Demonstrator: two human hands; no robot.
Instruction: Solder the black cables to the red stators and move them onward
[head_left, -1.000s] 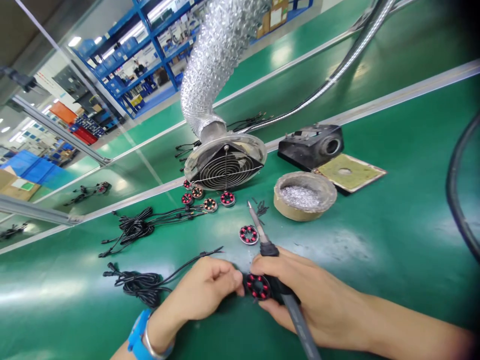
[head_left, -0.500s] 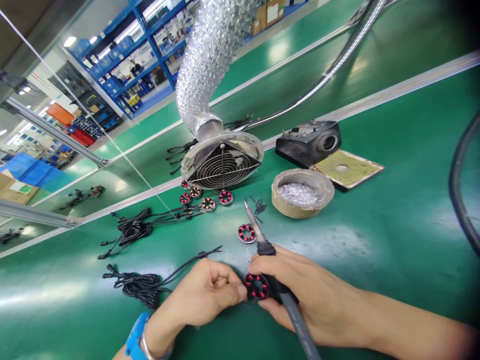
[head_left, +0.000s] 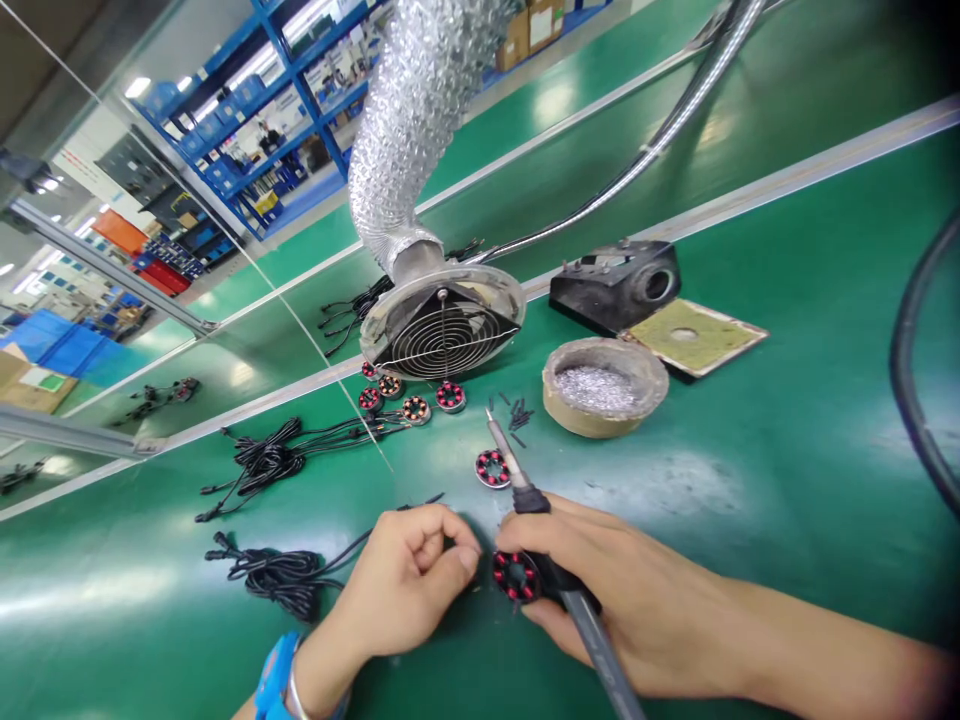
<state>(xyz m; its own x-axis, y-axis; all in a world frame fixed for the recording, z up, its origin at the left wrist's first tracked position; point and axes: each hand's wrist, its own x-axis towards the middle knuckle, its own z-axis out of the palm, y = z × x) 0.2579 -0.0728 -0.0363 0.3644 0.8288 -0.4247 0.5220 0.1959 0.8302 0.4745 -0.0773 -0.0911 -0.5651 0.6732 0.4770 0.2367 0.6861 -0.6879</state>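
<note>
My right hand (head_left: 607, 590) is closed around a soldering iron (head_left: 546, 540), its tip pointing up and away from me. The same hand's thumb and fingers also hold a small round motor stator (head_left: 516, 577) with red windings, below the iron. My left hand (head_left: 416, 580) is just left of that stator, apart from it, with thumb and forefinger pinched together; whether something tiny is between them I cannot make out. A second red-wound stator (head_left: 493, 468) lies on the green bench beside the iron's shaft. Short black tubing pieces (head_left: 518, 413) are scattered beyond the tip.
Several stators (head_left: 415, 409) lie under the round fume extractor hood (head_left: 444, 340). Bundled black cables (head_left: 274, 455) rest at the left, with another cable bundle (head_left: 281, 577) behind my left hand. A bowl of metal shavings (head_left: 606, 405), a yellow sponge (head_left: 697, 338) and an iron holder (head_left: 615, 285) stand at the right.
My left hand has moved slightly left, away from the stator, and its fingers have curled more. My right hand keeps the iron and stator nearly in place.
</note>
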